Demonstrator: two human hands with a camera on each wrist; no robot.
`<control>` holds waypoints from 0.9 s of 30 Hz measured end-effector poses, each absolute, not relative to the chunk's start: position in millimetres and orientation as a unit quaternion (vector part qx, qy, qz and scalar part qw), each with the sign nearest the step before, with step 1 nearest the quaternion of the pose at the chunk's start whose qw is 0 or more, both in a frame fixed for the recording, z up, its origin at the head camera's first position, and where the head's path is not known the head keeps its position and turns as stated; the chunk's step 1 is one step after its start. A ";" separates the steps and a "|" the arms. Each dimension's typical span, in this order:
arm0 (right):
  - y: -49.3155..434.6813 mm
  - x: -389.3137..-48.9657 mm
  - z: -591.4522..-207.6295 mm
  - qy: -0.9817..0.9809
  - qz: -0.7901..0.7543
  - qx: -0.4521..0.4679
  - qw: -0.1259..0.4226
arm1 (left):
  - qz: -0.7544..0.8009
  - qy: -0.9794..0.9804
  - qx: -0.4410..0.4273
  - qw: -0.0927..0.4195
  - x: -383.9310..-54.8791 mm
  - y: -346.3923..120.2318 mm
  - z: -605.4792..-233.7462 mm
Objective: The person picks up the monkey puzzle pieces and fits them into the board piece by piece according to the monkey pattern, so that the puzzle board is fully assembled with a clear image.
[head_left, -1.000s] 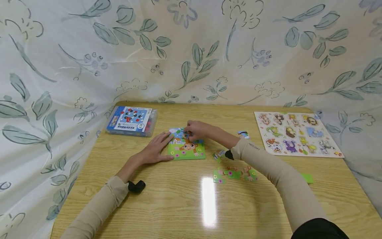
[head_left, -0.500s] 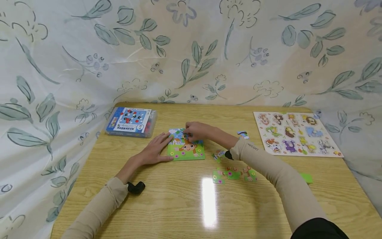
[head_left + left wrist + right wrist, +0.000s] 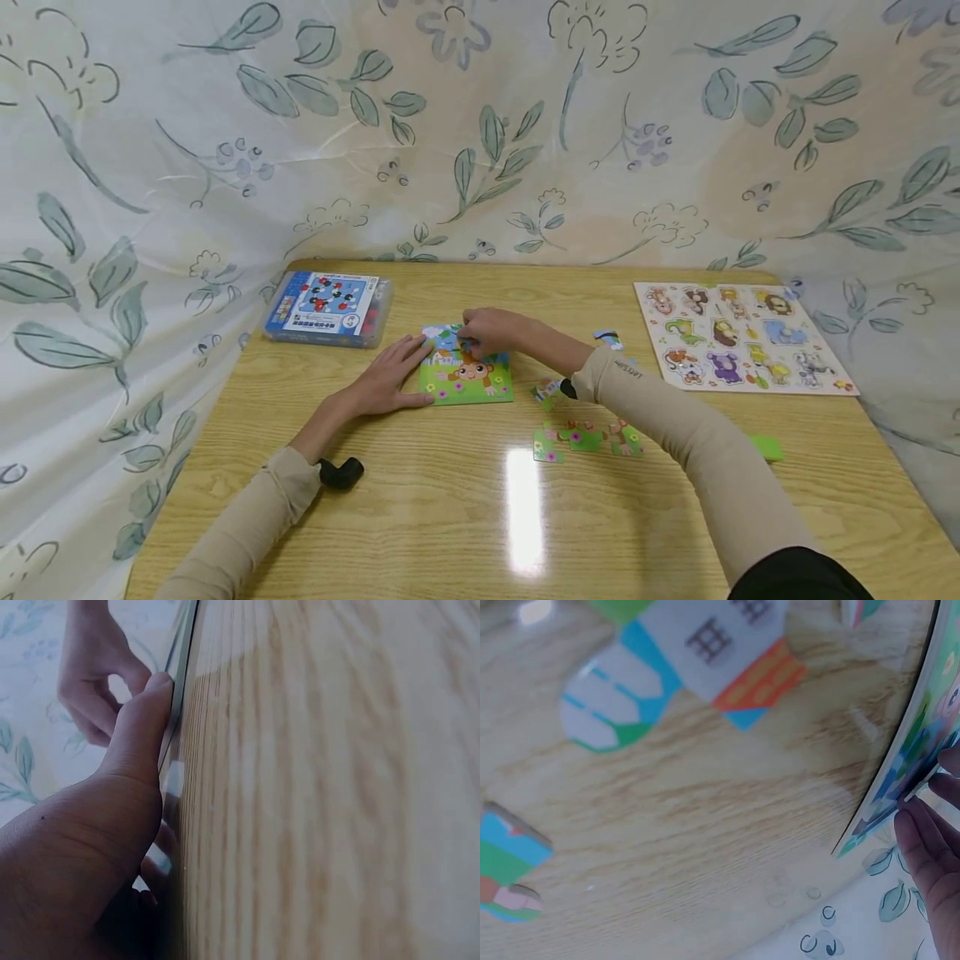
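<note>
A small square jigsaw puzzle [image 3: 468,392] with a cartoon monkey on green grass lies mid-table. My left hand [image 3: 386,379] rests along its left side, fingers straight and spread, thumb near the lower left corner. Over the puzzle's upper part, my right hand [image 3: 491,329] pinches a thin puzzle piece [image 3: 921,787], seen nearly edge-on in the right wrist view. The curled fingers hide most of that piece and the upper right of the picture. A loose piece with a house [image 3: 697,645] lies to the right of the puzzle.
Several loose monkey pieces [image 3: 585,437] lie in a row in front of the right forearm. Another piece [image 3: 609,339] sits beyond that forearm. An animal peg board [image 3: 723,333] is at the right, a clear plastic box [image 3: 326,308] at back left, a green object [image 3: 768,448] beside the right sleeve.
My right hand has edged slightly left over the upper part of the puzzle, still pinching. The left hand stays in place, and the head view has shifted a little.
</note>
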State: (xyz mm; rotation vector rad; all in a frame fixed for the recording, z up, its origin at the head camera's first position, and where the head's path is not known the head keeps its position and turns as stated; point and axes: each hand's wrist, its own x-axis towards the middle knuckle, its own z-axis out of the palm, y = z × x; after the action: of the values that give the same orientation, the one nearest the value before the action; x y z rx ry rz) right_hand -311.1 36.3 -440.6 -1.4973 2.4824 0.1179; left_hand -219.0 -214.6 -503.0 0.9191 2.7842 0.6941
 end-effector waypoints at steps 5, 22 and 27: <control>36.5 -310.8 -441.6 0.846 0.042 -0.521 0.108 | 0.231 0.922 0.304 0.065 -218.9 -215.0 -503.2; 33.7 -307.2 -440.5 0.845 0.073 -0.520 0.099 | 0.229 0.923 0.304 0.060 -219.3 -215.2 -505.5; 32.5 -304.9 -438.3 0.845 0.090 -0.517 0.103 | 0.228 0.923 0.303 0.060 -218.7 -214.2 -504.7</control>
State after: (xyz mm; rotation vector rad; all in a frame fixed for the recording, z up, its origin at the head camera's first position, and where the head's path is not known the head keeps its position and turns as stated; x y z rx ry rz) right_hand -304.9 32.5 -438.3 -1.5260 2.4935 0.2659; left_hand -218.7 -214.2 -504.7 0.9182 2.7949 0.6887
